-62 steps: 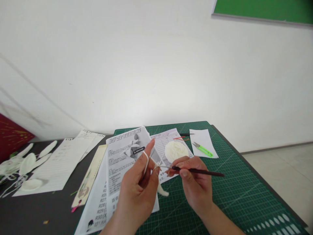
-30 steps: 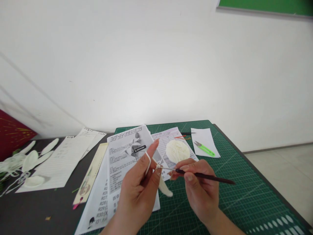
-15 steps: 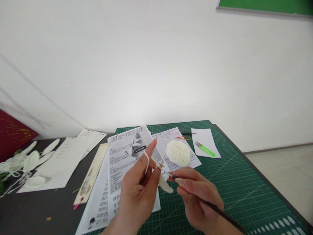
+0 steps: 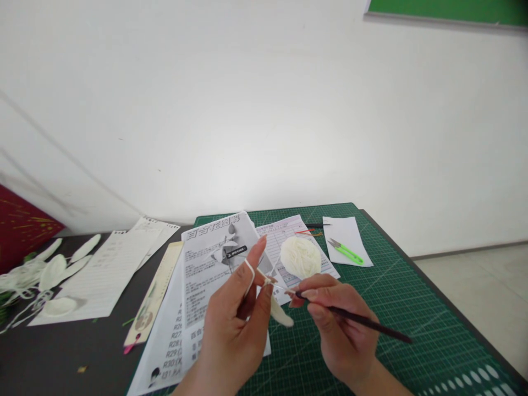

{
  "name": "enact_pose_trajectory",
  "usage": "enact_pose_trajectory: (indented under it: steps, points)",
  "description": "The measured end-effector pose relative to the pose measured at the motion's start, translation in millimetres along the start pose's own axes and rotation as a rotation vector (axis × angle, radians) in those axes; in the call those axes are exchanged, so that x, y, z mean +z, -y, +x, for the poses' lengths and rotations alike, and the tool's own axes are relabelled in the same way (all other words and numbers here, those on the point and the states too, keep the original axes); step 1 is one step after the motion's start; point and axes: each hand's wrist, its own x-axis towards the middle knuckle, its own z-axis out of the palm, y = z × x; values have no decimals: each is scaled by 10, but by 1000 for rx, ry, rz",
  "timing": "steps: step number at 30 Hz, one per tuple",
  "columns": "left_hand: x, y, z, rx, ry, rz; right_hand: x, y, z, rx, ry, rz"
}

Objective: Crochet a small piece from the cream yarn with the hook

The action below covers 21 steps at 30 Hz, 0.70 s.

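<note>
My left hand (image 4: 239,313) pinches a small white crocheted piece (image 4: 281,313), which hangs below its fingertips. White yarn loops round the raised index finger. My right hand (image 4: 344,324) is closed on a crochet hook (image 4: 371,323) with a dark handle, its thin metal tip at the stitches by my left thumb. Just beyond my right hand, a ball of cream yarn (image 4: 300,256) rests on a printed sheet (image 4: 272,236). How the tip sits in the loops is too small to tell.
Printed pages (image 4: 206,275) lie under my left hand on a green cutting mat (image 4: 412,308). Green snips (image 4: 346,251) rest on white paper (image 4: 350,228). A ruler-like strip (image 4: 157,291) lies left of the pages. White crocheted petals (image 4: 53,272) are at the far left.
The rear end of the hook has swung upward and away from my right wrist, and my right hand has turned slightly. My left hand has barely moved.
</note>
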Motion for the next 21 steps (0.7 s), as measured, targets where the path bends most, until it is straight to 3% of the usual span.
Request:
enact_pose_trajectory:
  steps: [3,7,13,17,21]
  points:
    - [-9,9,5,12,34,-12,-5,1,6,-3,4,-11]
    - [4,-34,19,-97,-20,-98,-17,-11,-1,-17,22,-34]
    - [-13,-80,26,-185,8,-177,14,-9,-15,-9,-36,-18]
    - [-37,-70,34,-268,76,-272,66,-1,61,135,-171,154]
    - [-60,-72,76,-413,170,-468,73,-16,160,415,-191,387]
